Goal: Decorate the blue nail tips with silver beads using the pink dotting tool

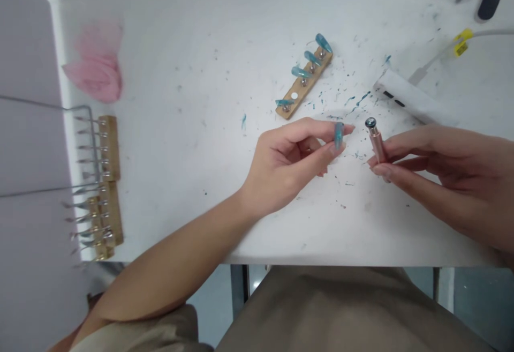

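Between the thumb and forefinger of my left hand (297, 159) is a glossy blue-green false nail (339, 135). My right hand (441, 172) pinches a rose-gold pen-like tool (376, 143), its round, dark shiny end pointing up and slightly left. The tool and the nail are apart, with a short gap between the hands. Just beyond my left hand lies a wooden nail stand (307, 87) set at a slant. Several blue-green false nails (301, 72) sit on its metal pegs, and a white round spot shows at one place without a nail.
Right of the stand lies a white device (413, 97) with a cable (433, 65). Further wooden stands with nails (110, 148) line the left edge beside a grey metal rod. A pink crumpled cloth (98, 73) lies back left. Blue smears mark the white table (180, 127).
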{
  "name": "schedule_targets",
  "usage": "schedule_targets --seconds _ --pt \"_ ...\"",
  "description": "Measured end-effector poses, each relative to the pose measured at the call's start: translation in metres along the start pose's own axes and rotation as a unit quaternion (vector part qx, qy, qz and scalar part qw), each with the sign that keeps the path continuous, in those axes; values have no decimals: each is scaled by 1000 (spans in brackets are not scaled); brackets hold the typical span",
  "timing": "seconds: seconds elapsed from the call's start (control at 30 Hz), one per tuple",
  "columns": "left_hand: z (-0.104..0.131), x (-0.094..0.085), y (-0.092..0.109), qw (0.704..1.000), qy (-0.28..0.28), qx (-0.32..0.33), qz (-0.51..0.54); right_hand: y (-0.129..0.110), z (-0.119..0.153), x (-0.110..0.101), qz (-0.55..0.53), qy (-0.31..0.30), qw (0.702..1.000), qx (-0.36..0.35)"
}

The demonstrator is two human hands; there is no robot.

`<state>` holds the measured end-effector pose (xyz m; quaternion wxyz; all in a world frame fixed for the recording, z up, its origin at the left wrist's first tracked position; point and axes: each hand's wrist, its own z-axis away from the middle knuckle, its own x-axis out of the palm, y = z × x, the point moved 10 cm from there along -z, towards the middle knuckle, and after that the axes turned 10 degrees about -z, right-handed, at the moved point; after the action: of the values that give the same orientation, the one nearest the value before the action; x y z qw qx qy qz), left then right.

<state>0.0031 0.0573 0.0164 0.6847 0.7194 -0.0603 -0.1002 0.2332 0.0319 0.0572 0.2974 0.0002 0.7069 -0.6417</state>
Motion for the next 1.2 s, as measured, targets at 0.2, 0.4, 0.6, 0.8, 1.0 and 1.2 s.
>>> schedule_targets --seconds 0.2,0.4,0.6,0.8,1.0,1.2 --pt "-1 0 4 999 9 22 37 1 4 2 4 -8 1000 -11" --pt "-2 0 4 999 9 15 28 -9 4 3 29 5 998 -52" --pt "-3 -2 -1 999 7 -9 29 20 12 -3 59 -26 998 13" --pt "-2 -1 2 999 14 -8 40 46 28 -13 80 -41 996 30" --pt "2 -1 -4 997 28 -45 57 19 14 -3 81 -8 997 8" --pt "5 2 -5 994 30 -51 91 -14 3 5 64 2 995 -82"
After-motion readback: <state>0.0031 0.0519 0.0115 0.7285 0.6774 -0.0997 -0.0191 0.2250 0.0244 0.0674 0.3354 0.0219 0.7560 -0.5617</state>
